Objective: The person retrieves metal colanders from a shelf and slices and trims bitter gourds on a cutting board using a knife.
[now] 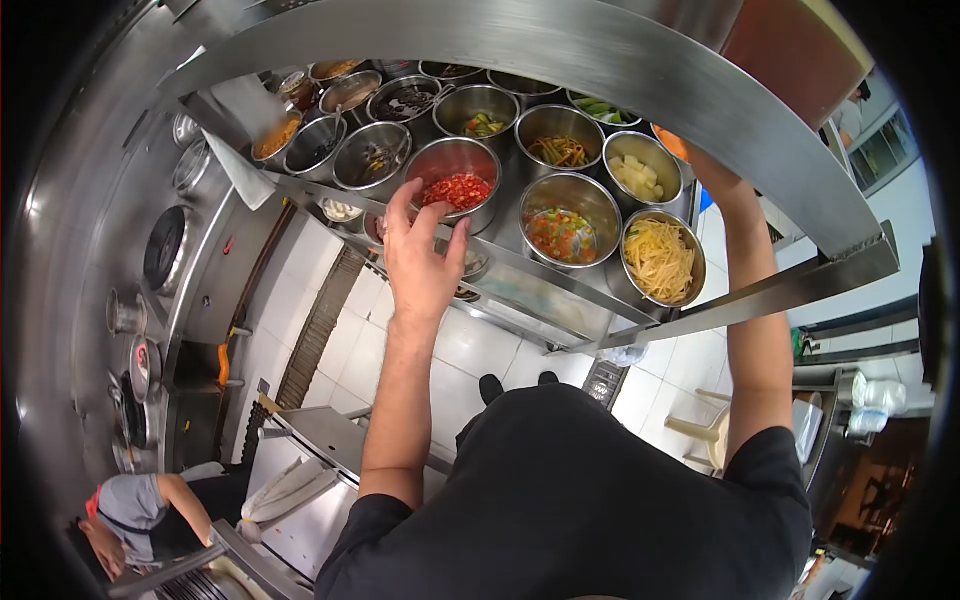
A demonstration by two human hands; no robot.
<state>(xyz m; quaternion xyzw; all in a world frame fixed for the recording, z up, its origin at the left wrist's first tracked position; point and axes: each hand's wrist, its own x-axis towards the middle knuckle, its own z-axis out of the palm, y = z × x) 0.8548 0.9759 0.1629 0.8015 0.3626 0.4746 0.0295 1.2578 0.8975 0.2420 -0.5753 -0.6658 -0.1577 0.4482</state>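
Note:
My left hand point(425, 250) is at the near rim of a steel bowl point(468, 152) holding chopped red chilies point(457, 192). Its fingers curve along the bowl's left and front sides, with the thumb on the near side. My right hand is mostly hidden behind the curved metal bar; its wrist point(728, 185) shows beside a bowl with something orange point(670, 142) in it. Between my arms stand a bowl of mixed diced vegetables point(560, 235), a bowl of pale yellow shreds point(658, 262) and a bowl of pale chunks point(638, 178).
A curved steel shelf bar point(560, 35) crosses above the bowls. More bowls, including one of dark contents point(405, 98), fill the left and back of the rack. A steel counter with pans point(170, 250) runs along the left. Another person point(150, 510) bends at lower left.

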